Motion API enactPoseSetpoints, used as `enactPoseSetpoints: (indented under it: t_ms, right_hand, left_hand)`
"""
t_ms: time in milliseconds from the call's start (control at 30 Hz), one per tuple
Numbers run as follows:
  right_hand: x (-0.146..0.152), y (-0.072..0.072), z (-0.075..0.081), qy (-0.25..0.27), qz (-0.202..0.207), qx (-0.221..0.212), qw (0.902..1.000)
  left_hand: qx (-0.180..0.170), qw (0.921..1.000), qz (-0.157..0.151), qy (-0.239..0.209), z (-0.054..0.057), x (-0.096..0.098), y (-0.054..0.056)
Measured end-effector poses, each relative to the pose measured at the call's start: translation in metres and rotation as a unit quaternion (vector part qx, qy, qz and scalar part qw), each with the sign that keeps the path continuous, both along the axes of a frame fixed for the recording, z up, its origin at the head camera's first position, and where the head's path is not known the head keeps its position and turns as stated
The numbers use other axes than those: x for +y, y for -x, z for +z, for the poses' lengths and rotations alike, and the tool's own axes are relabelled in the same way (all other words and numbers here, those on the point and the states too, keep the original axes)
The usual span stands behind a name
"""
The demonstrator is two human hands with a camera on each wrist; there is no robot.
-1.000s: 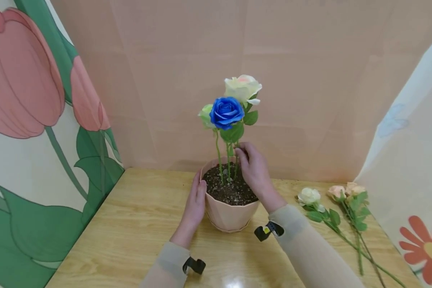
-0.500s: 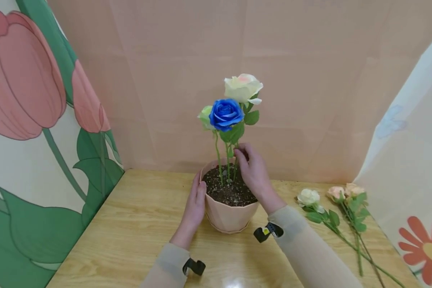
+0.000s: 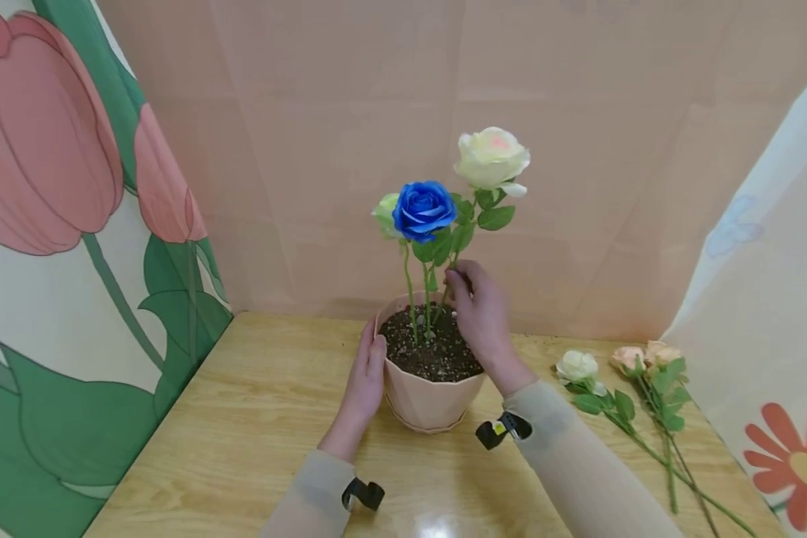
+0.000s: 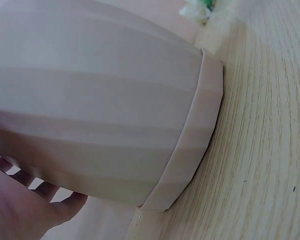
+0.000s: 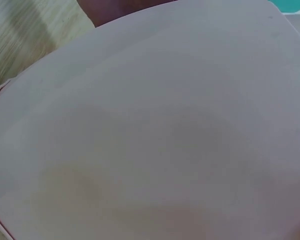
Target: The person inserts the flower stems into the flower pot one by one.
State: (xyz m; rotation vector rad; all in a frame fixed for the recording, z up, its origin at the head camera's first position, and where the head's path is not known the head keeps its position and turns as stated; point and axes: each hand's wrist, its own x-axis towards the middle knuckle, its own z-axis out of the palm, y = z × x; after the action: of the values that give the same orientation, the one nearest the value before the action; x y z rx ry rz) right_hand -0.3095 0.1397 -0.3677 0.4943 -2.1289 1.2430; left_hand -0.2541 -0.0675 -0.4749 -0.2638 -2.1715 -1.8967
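Note:
A pale pink flowerpot (image 3: 432,403), filled with dark soil (image 3: 437,362), stands on the wooden table. My left hand (image 3: 365,373) rests against the pot's left side, its fingers along the wall and the thumb near the rim. In the left wrist view the fingers (image 4: 45,191) touch the faceted wall. With thumb and fingertips, my right hand (image 3: 482,317) pinches the stem of a tall white rose (image 3: 493,158), which leans right with its lower end at the soil. A blue rose (image 3: 425,211) and a pale green rose (image 3: 386,215) stand upright beside it. Pot wall fills the right wrist view.
On the table's right side lie a white rose (image 3: 577,367) and peach roses (image 3: 663,353) with long stems towards the front edge. A plain pinkish backdrop (image 3: 309,187) hangs behind the table (image 3: 242,426). Flower-printed panels stand left and right.
The tall white rose has swung to the right, away from the blue rose, and slightly up. My right hand has shifted a little right and up with its stem. My left hand stays put.

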Motion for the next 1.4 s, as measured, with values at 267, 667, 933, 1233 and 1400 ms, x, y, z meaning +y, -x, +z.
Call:
enactPoseSetpoints:
  t_ms: [267,667,933,1233,1400]
  right_hand:
    - [0.002,0.003,0.001,-0.057,0.014,-0.027,0.9979]
    - [0.003,0.003,0.002,-0.082,0.029,-0.018,0.9961]
    - [0.007,0.007,-0.001,-0.094,0.034,-0.014,0.9949]
    - [0.008,0.011,-0.005,-0.062,0.045,-0.043,0.9961]
    - [0.009,0.015,-0.005,-0.054,0.054,-0.053,0.9957]
  left_hand:
    - [0.005,1.0,0.0,0.006,0.0,0.004,0.002]
    - [0.015,0.9999,0.003,0.008,0.005,0.009,0.0]
    - [0.006,0.9999,0.012,0.008,0.002,0.012,-0.002]
    - [0.01,0.9997,0.016,0.014,0.001,0.015,-0.001]
    - [0.002,0.9996,0.024,0.017,0.0,0.016,0.003]
